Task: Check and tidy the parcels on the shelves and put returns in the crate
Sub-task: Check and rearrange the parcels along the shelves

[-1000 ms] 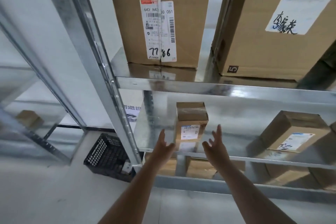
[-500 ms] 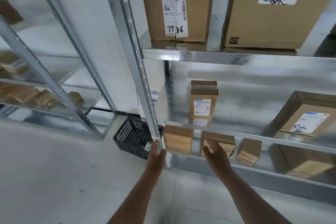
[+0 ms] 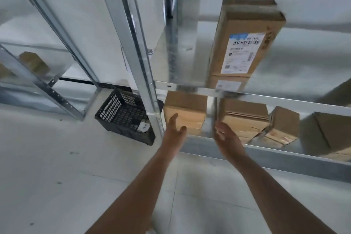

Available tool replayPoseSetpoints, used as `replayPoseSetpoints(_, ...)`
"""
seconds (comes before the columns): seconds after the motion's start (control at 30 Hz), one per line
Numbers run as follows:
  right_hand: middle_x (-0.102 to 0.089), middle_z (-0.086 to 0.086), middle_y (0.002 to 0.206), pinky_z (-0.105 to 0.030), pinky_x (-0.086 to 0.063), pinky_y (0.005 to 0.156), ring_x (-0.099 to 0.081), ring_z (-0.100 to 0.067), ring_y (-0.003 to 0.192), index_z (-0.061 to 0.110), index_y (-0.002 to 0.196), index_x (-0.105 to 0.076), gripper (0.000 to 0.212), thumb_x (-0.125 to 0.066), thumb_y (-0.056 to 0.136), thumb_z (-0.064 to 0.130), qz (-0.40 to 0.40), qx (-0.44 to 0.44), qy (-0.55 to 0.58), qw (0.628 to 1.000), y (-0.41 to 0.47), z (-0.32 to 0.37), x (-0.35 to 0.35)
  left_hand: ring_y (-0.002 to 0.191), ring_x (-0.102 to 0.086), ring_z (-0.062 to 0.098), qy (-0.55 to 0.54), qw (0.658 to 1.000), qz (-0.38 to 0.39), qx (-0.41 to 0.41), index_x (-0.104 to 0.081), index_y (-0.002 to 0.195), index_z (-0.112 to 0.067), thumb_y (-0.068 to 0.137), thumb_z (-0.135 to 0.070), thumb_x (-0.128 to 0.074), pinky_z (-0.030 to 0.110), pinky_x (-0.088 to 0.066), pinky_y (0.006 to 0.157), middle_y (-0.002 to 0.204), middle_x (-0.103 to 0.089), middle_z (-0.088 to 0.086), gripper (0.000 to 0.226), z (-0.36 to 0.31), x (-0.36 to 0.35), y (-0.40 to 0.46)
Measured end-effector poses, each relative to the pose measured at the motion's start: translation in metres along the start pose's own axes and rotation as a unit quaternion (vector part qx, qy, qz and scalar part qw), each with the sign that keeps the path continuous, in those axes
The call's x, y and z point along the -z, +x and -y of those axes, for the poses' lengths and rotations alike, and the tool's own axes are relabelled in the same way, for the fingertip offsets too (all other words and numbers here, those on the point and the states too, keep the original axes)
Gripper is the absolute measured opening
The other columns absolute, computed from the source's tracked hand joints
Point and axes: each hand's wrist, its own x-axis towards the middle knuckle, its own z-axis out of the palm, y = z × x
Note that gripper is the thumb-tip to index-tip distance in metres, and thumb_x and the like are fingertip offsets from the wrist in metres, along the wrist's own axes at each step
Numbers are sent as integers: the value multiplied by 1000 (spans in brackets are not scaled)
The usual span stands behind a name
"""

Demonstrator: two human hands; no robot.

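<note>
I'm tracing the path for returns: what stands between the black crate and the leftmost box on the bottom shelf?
In the head view, the rack's metal upright post stands between the black crate and the leftmost box.

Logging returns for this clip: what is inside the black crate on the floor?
Through the open top of the black crate, only a small whitish item shows near its right corner. The shelf upright covers its right end, so the rest is unseen.
</note>
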Motion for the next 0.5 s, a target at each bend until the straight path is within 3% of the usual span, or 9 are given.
replayPoseSetpoints(0.13,-45,11,156,-30,-41,105,-50,-17,137,22,153,-39,60,-53,95,23,-22,77,53,995,69,-53,-38,157,-2,26,29,992,-93,-76,-8,160,-26,93,-10,-48,49,-14,126,170,-1,6,80,55,-32,66)
replayPoseSetpoints(0.17,-38,15,158,-30,-39,105,-47,-13,138,24,156,-34,63,-52,95,20,-31,101,68,992,88,-65,-46,156,6,24,27,988,-112,-99,-3,161,-25,93,-9,-49,46,-8,125,170,5,6,83,67,-42,81)
replayPoseSetpoints(0.23,-32,8,163,-27,-33,108,-39,-12,144,25,158,-30,64,-52,100,11,-37,116,115,986,120,-81,-58,156,11,24,35,981,-141,-131,5,161,-26,93,-10,-50,42,-5,123,170,11,7,88,84,-57,103)
replayPoseSetpoints(0.33,-34,5,163,-26,-30,111,-36,-14,148,29,157,-31,62,-53,102,12,-54,118,173,976,154,-106,-74,156,6,27,11,966,-188,-176,7,160,-27,91,-17,-53,44,-2,123,170,3,5,92,104,-73,134)
replayPoseSetpoints(0.43,-45,-6,156,-40,-32,121,-41,-20,145,38,153,-38,55,-55,102,23,-51,117,268,955,173,-120,-84,151,-24,27,-115,957,-205,-171,2,161,-30,88,-34,-53,50,-21,124,165,-23,2,91,114,-67,158)
replayPoseSetpoints(0.5,-47,7,154,-42,-36,118,-42,-16,144,45,148,-40,51,-55,100,35,-25,113,311,943,182,-124,-88,146,-34,22,-186,951,-181,-168,-5,161,-37,85,-43,-53,45,-27,122,162,-30,-2,90,122,-63,166)
